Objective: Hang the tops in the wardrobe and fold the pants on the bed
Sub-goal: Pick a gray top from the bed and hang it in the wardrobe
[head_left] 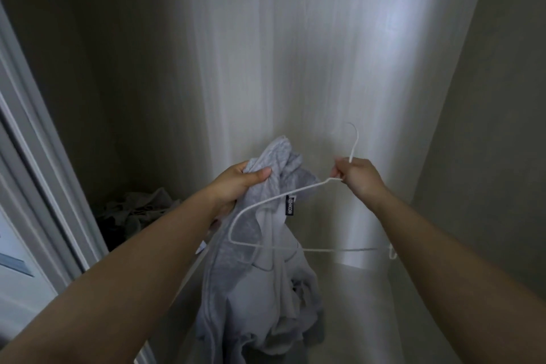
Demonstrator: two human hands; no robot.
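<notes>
Both hands are raised inside the pale wood-grain wardrobe (295, 68). Left hand (236, 183) grips a bunched light grey fleece top (260, 275), which hangs down in front of the wardrobe floor. Right hand (359, 176) pinches the neck of a thin white wire hanger (266, 201), whose left shoulder lies across the top's collar beside a black label (289, 205). Crumpled dark clothes (133, 213) lie in the wardrobe's lower left corner.
</notes>
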